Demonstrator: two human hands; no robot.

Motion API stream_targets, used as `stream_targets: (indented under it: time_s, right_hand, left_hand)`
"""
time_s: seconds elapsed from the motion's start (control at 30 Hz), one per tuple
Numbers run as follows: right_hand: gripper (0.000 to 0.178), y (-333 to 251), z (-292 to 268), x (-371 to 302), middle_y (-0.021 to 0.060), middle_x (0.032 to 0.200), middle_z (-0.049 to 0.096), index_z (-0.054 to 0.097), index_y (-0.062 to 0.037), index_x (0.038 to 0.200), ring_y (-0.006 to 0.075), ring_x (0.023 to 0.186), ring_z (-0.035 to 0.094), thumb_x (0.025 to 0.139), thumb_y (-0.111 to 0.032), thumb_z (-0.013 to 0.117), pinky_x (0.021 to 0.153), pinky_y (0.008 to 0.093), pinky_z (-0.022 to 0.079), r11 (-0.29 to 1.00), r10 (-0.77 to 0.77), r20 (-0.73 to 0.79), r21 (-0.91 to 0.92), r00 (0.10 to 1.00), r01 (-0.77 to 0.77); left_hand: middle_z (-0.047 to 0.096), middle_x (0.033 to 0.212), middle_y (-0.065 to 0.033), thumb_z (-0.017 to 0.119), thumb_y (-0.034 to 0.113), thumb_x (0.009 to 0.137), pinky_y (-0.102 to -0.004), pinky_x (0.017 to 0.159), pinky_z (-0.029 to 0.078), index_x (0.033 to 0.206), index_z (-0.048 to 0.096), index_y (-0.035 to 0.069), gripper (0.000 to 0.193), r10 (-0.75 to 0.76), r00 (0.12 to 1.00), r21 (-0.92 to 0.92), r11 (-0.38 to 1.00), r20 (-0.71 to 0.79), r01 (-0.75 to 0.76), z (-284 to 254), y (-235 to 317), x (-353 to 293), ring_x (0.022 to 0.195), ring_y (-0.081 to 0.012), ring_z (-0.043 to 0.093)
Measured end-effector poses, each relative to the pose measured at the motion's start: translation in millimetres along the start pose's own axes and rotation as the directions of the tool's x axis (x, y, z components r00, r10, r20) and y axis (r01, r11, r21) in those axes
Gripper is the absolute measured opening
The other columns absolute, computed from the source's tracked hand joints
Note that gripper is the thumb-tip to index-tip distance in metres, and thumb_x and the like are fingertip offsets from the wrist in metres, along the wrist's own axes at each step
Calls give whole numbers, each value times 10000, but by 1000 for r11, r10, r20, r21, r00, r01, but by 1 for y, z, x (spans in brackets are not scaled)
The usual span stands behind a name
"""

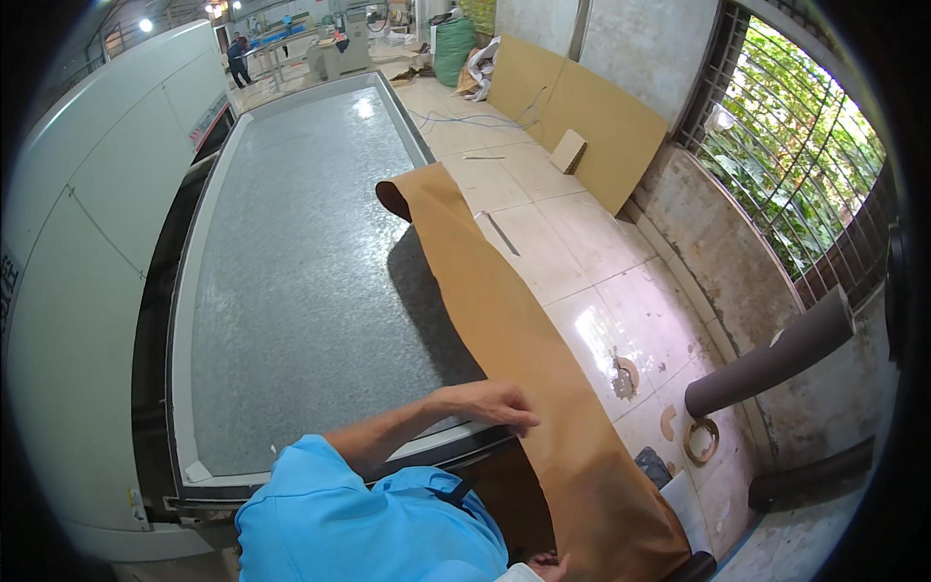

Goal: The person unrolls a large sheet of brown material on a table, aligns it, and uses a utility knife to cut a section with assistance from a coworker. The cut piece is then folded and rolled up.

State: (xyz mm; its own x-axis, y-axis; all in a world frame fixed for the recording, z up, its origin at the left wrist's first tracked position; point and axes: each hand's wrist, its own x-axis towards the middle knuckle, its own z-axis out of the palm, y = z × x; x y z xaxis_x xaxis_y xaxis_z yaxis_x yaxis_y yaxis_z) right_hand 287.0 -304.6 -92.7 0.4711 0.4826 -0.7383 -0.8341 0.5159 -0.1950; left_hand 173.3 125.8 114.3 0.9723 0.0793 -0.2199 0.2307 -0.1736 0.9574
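Observation:
A long brown sheet of flexible material runs from the bottom right up over the right edge of a large grey-topped machine bed. Its far end curls over, showing a darker underside. My left hand reaches across from the left, fingers curled closed over the sheet's left edge. Only part of my right hand shows at the bottom, its fingertips pinched at the sheet's lower left edge. A light blue sleeve covers my upper arm.
A white machine housing stands along the left. On the tiled floor at right are a dark roll leaning to the wall, a tape ring and a loose cable. Tan boards lean near a barred window. Another person is far off.

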Motion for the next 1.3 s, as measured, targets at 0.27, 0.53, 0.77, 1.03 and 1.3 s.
stream_targets:
  time_s: [0.27, 0.53, 0.77, 1.03, 1.3]
  right_hand:
    - [304, -14, 7, -12, 35, 1048, 636, 564, -96, 1147, 164, 802, 577, 904, -279, 569, 560, 285, 489, 998, -17, 2, 61, 1000, 17]
    - [296, -8, 24, -26, 18, 1041, 634, 566, -94, 1139, 158, 783, 570, 899, -268, 576, 552, 283, 483, 997, 35, 26, 62, 999, -37]
    - [295, -10, 14, -20, 18, 1030, 634, 568, -94, 1136, 157, 780, 568, 898, -268, 578, 549, 282, 482, 993, 63, 34, 99, 997, -66]
    - [294, -16, 15, -23, 17, 1018, 635, 570, -93, 1133, 155, 776, 566, 896, -267, 580, 546, 281, 480, 984, 123, 81, 119, 989, -132]
    - [291, -15, 15, -19, 17, 991, 638, 573, -85, 1122, 153, 758, 566, 899, -271, 577, 536, 272, 474, 991, 57, -9, 125, 998, -56]
  left_hand:
    - [572, 914, -94, 455, 135, 931, -281, 707, 462, 1195, 595, 8, 325, 970, 182, -110, 165, -164, -980, -13, 179, -40, 819, -155, 568]
    - [566, 957, -114, 449, 127, 930, -295, 726, 466, 1143, 608, -1, 295, 998, -43, -238, -54, -51, -970, 14, 234, -23, 847, -187, 572]
    - [560, 996, -132, 445, 121, 929, -308, 743, 470, 1097, 619, -8, 275, 996, -69, -244, -79, -49, -966, 16, 240, -14, 873, -214, 576]
    - [554, 1039, -151, 439, 114, 928, -323, 763, 473, 1045, 632, -17, 260, 996, -72, -198, -81, -55, -977, 15, 241, -13, 902, -246, 580]
    - [550, 1074, -168, 455, 52, 909, -335, 796, 470, 1021, 639, -15, 226, 970, 147, 90, 167, -192, -982, 1, 198, -5, 933, -267, 579]
